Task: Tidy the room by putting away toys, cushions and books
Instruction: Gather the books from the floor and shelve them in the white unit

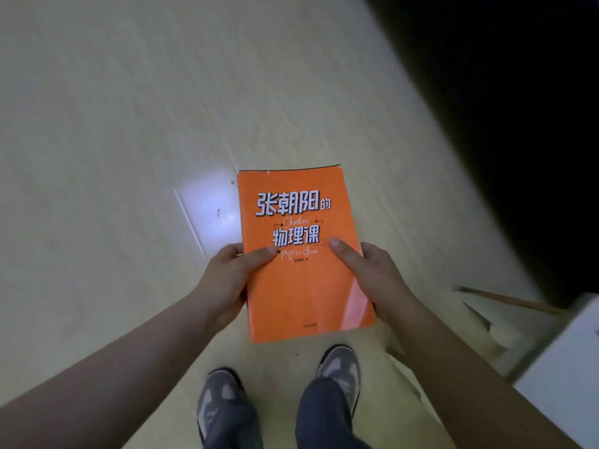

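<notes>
An orange paperback book [301, 286] with white Chinese title lettering is held flat in front of me, cover up, above the pale floor. My left hand [227, 277] grips its left edge, thumb lying across the cover and fingers hidden underneath. My right hand [372, 273] grips the right edge the same way, its thumb pointing toward the title.
Pale wood-look floor [113, 157] spreads ahead and to the left, with a bright glare patch beside the book. My two grey shoes [223, 403] stand below the book. A dark mass [502, 124] fills the right side. A white box-like object [567, 367] and a thin wooden stick [505, 299] lie at lower right.
</notes>
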Available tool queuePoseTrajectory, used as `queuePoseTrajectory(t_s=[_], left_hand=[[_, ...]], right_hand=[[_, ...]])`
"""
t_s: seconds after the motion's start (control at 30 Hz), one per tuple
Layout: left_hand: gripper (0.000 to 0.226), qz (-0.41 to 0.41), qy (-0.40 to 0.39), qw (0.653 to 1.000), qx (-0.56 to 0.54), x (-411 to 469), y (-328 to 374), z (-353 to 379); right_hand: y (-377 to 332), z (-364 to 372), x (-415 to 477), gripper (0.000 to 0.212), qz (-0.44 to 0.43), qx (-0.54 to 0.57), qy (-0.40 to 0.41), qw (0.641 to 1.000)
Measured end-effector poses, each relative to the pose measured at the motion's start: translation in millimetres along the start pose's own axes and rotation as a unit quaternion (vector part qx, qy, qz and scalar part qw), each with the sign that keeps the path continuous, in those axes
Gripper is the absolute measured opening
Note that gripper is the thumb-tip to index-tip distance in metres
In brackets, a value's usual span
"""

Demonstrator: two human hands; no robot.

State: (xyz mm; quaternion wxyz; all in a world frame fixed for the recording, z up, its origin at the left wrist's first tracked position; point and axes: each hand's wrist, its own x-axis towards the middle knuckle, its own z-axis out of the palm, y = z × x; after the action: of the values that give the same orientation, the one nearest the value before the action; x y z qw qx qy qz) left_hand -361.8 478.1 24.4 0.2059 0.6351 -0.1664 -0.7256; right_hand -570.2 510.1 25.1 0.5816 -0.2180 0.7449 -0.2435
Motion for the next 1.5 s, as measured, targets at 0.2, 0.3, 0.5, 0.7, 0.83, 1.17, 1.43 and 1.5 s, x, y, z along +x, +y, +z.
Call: queuePoseTrajectory(t_s=[0.2, 0.3, 0.5, 0.7, 0.83, 1.17, 1.43, 1.5], left_hand=[[0.06, 0.018, -0.037, 0.995, 0.085, -147.9, 79.1, 43.7], [0.07, 0.028, -0.066, 0.989, 0.131, -227.0, 122.7, 76.5], [0.071, 0.064, -0.129, 0.965, 0.218, -379.4, 196.4, 132.9], [0.051, 0.105, -0.201, 0.933, 0.279, -489.7, 242.1, 192.9], [0.046, 0.146, -0.272, 0.89, 0.337, -554.0, 251.5, 251.2], [0.054, 0.131, -0.388, 0.799, 0.44, -651.1, 153.1, 389.4], [0.064, 0.115, -0.455, 0.709, 0.526, -712.2, 10.5, 498.2], [0.06, 0.109, -0.476, 0.681, 0.546, -727.0, -27.9, 518.2]], right_hand=[[-62.1, -47.0, -154.9, 0.049, 0.019, 0.102, 0.024, 0.994], [-102.6, -78.9, -238.7, 0.039, 0.014, 0.141, 0.064, 0.988], [-172.5, -126.9, -396.7, 0.046, -0.007, 0.212, 0.132, 0.968], [-217.4, -173.3, -516.2, 0.058, -0.047, 0.264, 0.21, 0.94], [-223.6, -214.3, -586.9, 0.055, -0.078, 0.296, 0.271, 0.913], [-123.5, -311.8, -704.1, 0.07, -0.078, 0.392, 0.407, 0.821], [5.5, -382.5, -779.7, 0.044, -0.056, 0.478, 0.498, 0.722], [37.5, -393.5, -798.7, 0.043, -0.038, 0.495, 0.507, 0.705]])
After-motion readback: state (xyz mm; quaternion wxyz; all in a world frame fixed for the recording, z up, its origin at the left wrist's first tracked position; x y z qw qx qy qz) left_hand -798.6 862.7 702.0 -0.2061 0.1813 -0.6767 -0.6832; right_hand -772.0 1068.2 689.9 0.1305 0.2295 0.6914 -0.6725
